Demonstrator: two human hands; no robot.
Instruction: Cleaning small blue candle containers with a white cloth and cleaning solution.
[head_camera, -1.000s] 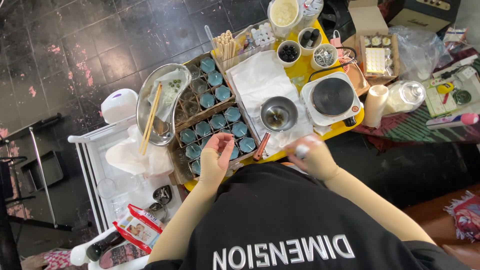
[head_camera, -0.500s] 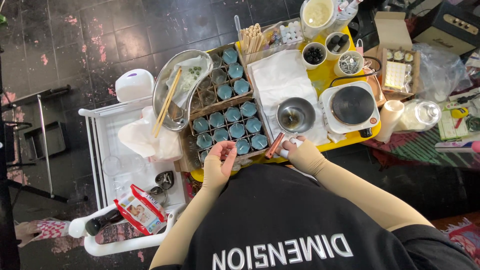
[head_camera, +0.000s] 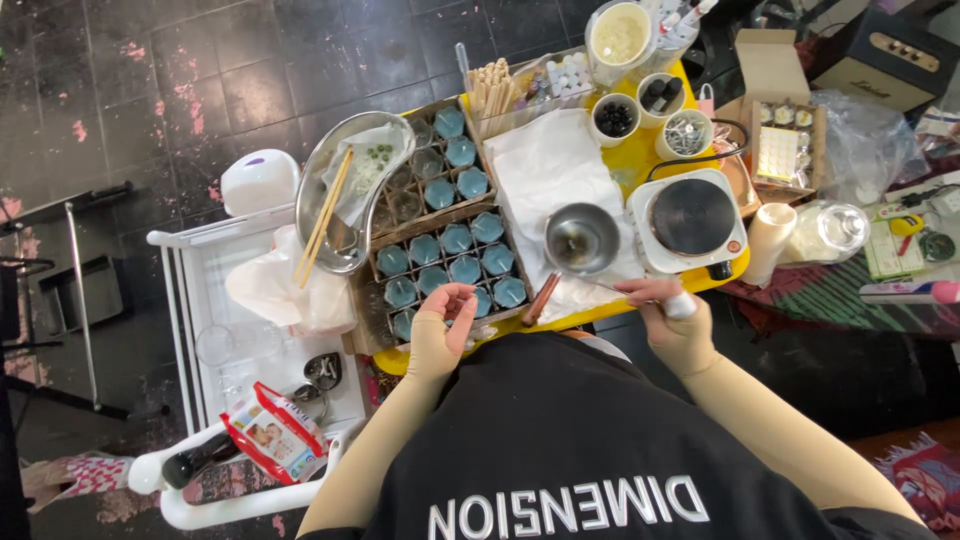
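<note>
Both hands work at the near edge of the yellow table (head_camera: 640, 155). Left hand (head_camera: 440, 325), fingers pinched together, hovers over the tray of blue-filled glass cups (head_camera: 450, 262) in the middle of the frame; whether it grips anything I cannot tell. Right hand (head_camera: 672, 320) grasps the handle of the small metal pot (head_camera: 581, 238), just left of the hot plate (head_camera: 690, 217). Keeping the pot level and directly above one cup would likely avoid spills.

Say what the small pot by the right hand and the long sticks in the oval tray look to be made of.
Small pot: likely stainless steel, since it is silver-grey with a bright, mirror-like sheen. Long sticks: probably wood or bamboo, pale tan and matte. Oval tray beneath them: shiny metal too, judging by its reflective rim.
</note>
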